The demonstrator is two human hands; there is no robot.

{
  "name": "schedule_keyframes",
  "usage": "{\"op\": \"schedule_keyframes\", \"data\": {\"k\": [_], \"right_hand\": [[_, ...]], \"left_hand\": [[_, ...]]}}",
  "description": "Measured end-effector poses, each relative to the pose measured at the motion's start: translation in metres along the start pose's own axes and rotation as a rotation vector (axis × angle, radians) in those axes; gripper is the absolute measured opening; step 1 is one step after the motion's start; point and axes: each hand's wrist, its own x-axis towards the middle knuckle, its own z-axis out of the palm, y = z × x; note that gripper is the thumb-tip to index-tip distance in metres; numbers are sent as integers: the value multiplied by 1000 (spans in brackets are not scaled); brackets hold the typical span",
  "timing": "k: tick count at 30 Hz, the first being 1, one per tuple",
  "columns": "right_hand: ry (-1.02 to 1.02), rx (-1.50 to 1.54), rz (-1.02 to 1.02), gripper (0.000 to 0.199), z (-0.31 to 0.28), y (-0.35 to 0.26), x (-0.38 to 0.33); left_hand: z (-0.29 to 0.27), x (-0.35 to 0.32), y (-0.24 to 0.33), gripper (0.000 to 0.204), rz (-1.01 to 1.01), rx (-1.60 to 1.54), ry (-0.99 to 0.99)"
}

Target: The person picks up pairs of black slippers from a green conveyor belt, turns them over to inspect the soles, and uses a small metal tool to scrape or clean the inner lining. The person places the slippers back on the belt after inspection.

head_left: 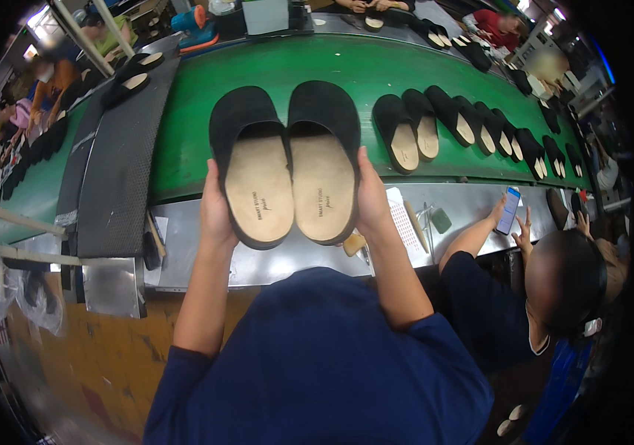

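A pair of black closed-toe clogs with beige insoles is held up side by side in front of me, toes pointing away. My left hand (218, 208) grips the outer side of the left clog (258, 178). Around the outer side of the right clog (324, 170) my right hand (370, 196) is closed. The inner edges of the two clogs touch, and dark printing shows on both insoles. Both are lifted over the steel table edge (183, 252) and the green conveyor belt (206, 67).
A row of black clogs (447, 119) stands on the belt to the right. On the steel ledge lie a printed sheet (406, 222), a green block (441, 219) and a tan sponge-like piece (354, 244). A seated co-worker (480, 297) at right holds a phone (508, 211). A black ribbed mat (120, 163) slopes at left.
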Motion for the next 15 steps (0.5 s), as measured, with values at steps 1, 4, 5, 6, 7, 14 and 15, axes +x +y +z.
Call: {"op": "schedule_keyframes", "data": {"k": [1,4,5,6,7,14,15], "right_hand": [[20,16,-4,53,-1,2,1],[14,-18,16,58,-4,4,2],[14,4,9,58,-3,2,1],[6,13,15,57,-7,4,3],[4,21,14,56,-9,4,3],[-65,129,93,56,-15,4,3],[-87,141,85,57,-16,4,3]], "left_hand": [[-1,1,-1,60,14,9,24],[-5,9,-4,53,59,36,105],[4,8,-4,59,60,44,167],[2,10,-5,58,88,70,154],[1,13,-7,57,111,95,134],[14,4,0,53,119,107,127],[16,3,1,53,135,107,124]]}}
